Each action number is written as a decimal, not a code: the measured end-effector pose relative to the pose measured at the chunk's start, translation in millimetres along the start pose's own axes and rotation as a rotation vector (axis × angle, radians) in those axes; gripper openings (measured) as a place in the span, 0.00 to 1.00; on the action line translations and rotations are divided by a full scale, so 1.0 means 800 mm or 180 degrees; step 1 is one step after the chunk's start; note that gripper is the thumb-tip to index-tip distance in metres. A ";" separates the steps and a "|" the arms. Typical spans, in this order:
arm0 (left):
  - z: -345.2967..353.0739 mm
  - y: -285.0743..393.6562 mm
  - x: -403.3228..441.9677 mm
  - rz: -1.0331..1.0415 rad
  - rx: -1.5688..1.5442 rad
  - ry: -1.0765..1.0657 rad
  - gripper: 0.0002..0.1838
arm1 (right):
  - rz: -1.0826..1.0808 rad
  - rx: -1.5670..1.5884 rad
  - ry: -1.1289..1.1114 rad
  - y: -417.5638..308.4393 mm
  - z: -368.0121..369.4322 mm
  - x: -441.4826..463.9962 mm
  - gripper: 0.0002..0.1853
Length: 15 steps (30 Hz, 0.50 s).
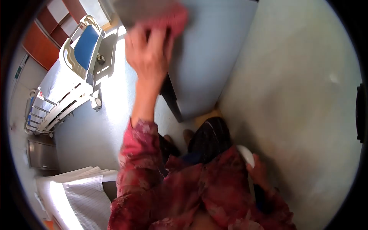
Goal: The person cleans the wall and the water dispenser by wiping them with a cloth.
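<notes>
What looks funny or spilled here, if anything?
Nothing really stands out. The hospital bed looks slanted, but that's probably just the curved camera view. I see no spill, though the red cloth at the left hand is too blurry to check closely.

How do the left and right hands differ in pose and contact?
Reach: the left hand is stretched out ahead; the right hand is low, close to the person's right side.
Contact: the left hand holds a red cloth; the right hand is at a white rounded object, its grip unclear.
Shared: both are bare below red patterned sleeves.
</notes>
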<state>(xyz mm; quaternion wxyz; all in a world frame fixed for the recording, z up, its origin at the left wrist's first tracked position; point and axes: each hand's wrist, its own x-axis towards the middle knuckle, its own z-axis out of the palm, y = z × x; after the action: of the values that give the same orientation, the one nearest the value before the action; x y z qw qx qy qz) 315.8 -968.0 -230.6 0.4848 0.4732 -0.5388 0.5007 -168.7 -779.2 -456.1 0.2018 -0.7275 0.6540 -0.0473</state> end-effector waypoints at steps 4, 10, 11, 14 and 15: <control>0.023 0.000 0.016 0.0965 0.0617 -0.0448 0.17 | 0.0001 0.0201 -0.0018 -0.007 -0.016 0.001 0.32; 0.023 0.021 -0.099 0.1575 0.0169 -0.1379 0.19 | 0.0236 0.0593 -0.0167 0.000 -0.021 0.001 0.34; 0.020 0.025 -0.122 0.1691 0.0050 -0.1626 0.18 | 0.0264 0.0612 -0.0149 -0.001 -0.025 0.001 0.34; 0.023 0.031 -0.208 0.2107 -0.0200 -0.2288 0.18 | -0.0028 0.0641 0.0019 -0.004 -0.037 0.005 0.33; 0.025 0.034 -0.231 0.2247 -0.0247 -0.2390 0.18 | -0.0051 0.0522 -0.0043 -0.003 -0.036 0.006 0.33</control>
<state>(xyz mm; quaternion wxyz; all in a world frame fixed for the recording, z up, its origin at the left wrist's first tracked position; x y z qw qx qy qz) 303.2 -982.3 -417.6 0.0768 0.3913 -0.8207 0.4091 -175.5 -790.6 -429.8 0.2647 -0.7141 0.6407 -0.0974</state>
